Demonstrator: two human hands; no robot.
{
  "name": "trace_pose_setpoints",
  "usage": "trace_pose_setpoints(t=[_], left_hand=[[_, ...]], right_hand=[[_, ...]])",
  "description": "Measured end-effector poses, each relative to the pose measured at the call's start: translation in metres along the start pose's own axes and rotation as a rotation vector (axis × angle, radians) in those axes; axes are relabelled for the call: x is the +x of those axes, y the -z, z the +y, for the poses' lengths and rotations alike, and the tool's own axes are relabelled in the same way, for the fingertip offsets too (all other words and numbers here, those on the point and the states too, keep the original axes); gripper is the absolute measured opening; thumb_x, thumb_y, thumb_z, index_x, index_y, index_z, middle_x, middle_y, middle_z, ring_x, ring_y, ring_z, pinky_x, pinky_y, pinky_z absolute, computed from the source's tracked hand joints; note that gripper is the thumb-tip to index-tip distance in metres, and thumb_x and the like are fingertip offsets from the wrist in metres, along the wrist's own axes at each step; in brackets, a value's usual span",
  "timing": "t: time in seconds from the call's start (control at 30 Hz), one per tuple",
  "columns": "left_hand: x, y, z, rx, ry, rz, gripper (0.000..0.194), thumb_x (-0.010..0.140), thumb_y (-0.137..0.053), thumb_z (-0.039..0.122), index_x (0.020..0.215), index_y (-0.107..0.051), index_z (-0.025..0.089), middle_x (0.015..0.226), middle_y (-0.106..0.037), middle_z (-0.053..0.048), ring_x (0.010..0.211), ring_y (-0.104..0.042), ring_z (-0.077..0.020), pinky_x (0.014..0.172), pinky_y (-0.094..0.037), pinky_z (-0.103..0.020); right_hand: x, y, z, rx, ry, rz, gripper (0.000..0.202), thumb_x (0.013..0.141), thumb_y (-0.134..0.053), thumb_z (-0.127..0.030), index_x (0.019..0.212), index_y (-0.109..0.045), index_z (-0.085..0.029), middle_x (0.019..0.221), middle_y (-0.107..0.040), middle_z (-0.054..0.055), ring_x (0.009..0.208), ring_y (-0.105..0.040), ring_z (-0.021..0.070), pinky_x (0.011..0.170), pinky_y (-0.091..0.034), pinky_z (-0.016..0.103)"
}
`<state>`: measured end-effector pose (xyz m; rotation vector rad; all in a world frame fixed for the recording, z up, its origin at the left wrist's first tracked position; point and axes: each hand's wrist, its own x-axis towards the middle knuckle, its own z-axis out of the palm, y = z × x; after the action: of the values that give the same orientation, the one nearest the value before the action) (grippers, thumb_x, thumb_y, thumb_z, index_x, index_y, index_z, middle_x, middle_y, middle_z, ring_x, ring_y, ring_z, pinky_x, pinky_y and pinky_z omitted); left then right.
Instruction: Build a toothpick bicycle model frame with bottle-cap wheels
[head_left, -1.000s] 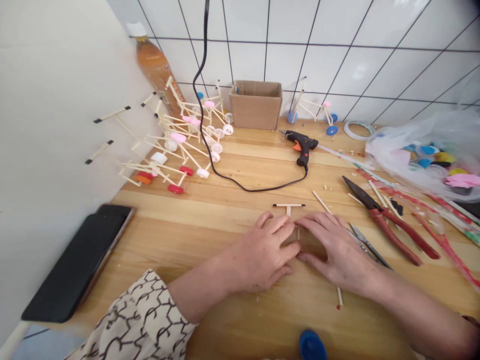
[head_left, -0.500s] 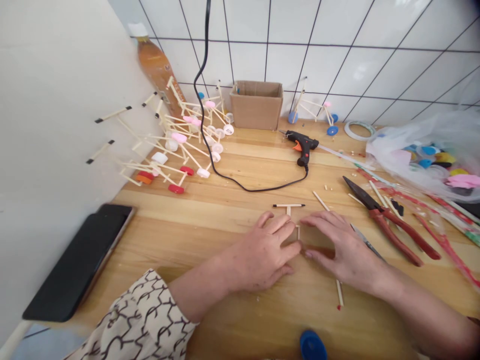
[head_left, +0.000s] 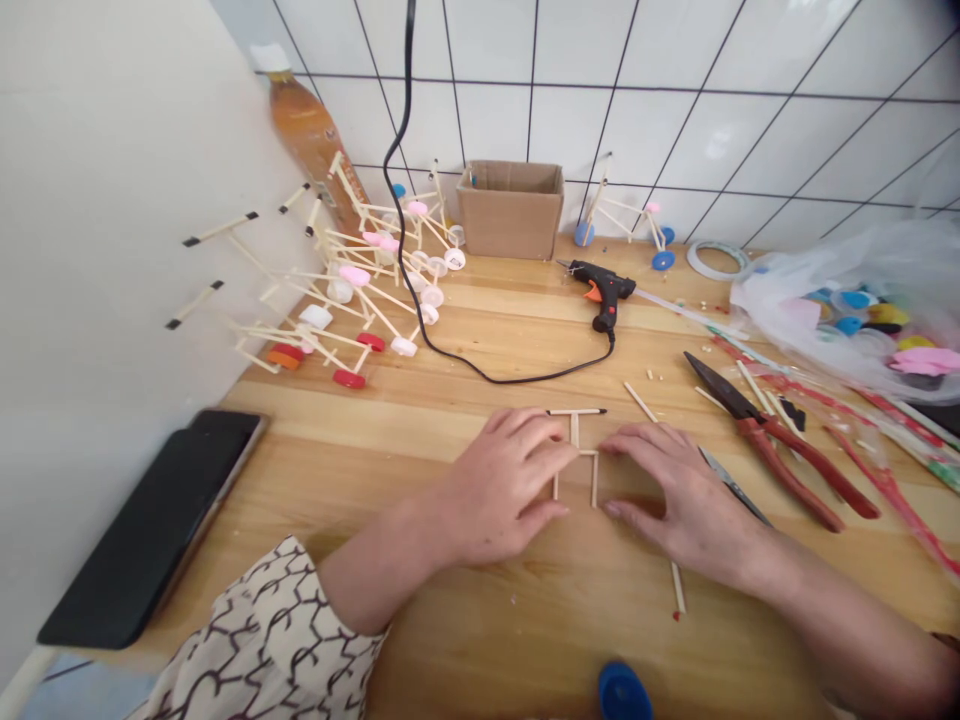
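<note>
A small frame of thin wooden sticks (head_left: 595,480) lies flat on the table, with a black-tipped crosspiece (head_left: 576,411) at its far end. Below that run a short stem, a crossbar and two legs. My left hand (head_left: 499,490) rests at its left side, index finger at the crossbar, thumb apart from it near the left leg. Fingers partly cover that leg. On the other side my right hand (head_left: 679,490) lies with thumb and fingers apart, fingertips close to the right leg. Whether they touch it I cannot tell. Under the right hand passes a loose stick (head_left: 678,588).
Red-handled pliers (head_left: 780,440) and a grey-bladed tool (head_left: 735,488) lie right. A glue gun (head_left: 602,290) with a black cord stands behind, near a cardboard box (head_left: 510,215). Stick models with cap wheels (head_left: 349,378) crowd the left, by a phone (head_left: 150,530). A blue cap (head_left: 625,690) lies in front.
My left hand has drawn back to the left and its fingers have spread, uncovering the crossbar and right leg. My right hand has barely moved.
</note>
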<state>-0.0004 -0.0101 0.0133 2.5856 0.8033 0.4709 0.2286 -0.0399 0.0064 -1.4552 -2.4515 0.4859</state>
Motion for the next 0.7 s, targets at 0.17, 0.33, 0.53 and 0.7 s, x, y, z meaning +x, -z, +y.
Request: trace_pose_setpoints(t=[0.17,0.33,0.53,0.7], left_hand=[[-0.0022,0.0019,-0.0085,-0.028,0.134,-0.006,0.036,0.077,-0.062,0.035,0.105,-0.057,0.013,0.111,-0.055,-0.012,0.106,-0.046,-0.0265,0.095,-0.039,-0.045],[-0.0011,-0.0023,-0.0075,-0.017,0.131,-0.055,0.037,0.073,-0.066,0.032,0.104,-0.058,0.013,0.109,-0.055,-0.011,0.107,-0.045,-0.0265,0.096,-0.038,-0.043],[-0.0002,-0.0052,-0.0065,0.000,0.125,-0.063,0.038,0.073,-0.066,0.031,0.104,-0.058,0.012,0.108,-0.054,-0.011,0.106,-0.044,-0.0262,0.096,-0.036,-0.041],[-0.0005,-0.0060,-0.0069,0.014,0.120,-0.065,0.038,0.073,-0.066,0.032,0.104,-0.058,0.012,0.110,-0.054,-0.012,0.107,-0.043,-0.0269,0.096,-0.036,-0.042]], right_hand=[[0.0001,-0.0005,0.0003,0.001,0.001,0.009,0.036,0.075,-0.062,-0.022,0.109,-0.051,-0.021,0.108,-0.059,0.011,0.102,-0.053,0.0286,0.085,-0.042,0.048],[0.0005,-0.0002,-0.0003,-0.009,0.004,0.012,0.035,0.075,-0.062,-0.022,0.108,-0.052,-0.019,0.108,-0.059,0.011,0.101,-0.053,0.0283,0.085,-0.042,0.047],[0.0009,0.0002,-0.0011,-0.024,0.017,0.008,0.036,0.075,-0.064,-0.028,0.108,-0.052,-0.020,0.107,-0.059,0.011,0.100,-0.054,0.0284,0.084,-0.042,0.047],[0.0018,-0.0010,-0.0040,-0.048,0.009,0.025,0.037,0.075,-0.065,-0.033,0.108,-0.053,-0.019,0.106,-0.060,0.012,0.099,-0.054,0.0290,0.083,-0.042,0.047]])
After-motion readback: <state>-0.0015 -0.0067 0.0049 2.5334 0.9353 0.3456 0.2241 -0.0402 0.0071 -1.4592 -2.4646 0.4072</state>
